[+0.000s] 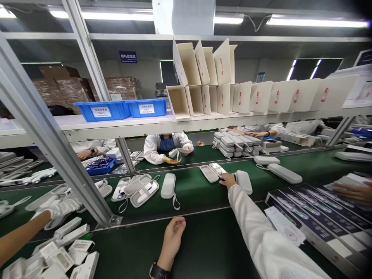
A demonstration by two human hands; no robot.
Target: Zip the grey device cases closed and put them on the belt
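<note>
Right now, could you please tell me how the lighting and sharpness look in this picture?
In the head view, the ceiling tube at upper right glares white and the top right corner falls dark; in that same view, a co-worker's hand at the right edge is blurred, while the left hand looks clearer.

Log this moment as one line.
left hand: curled, no object visible | right hand: at open case | closed case: beside right hand
</note>
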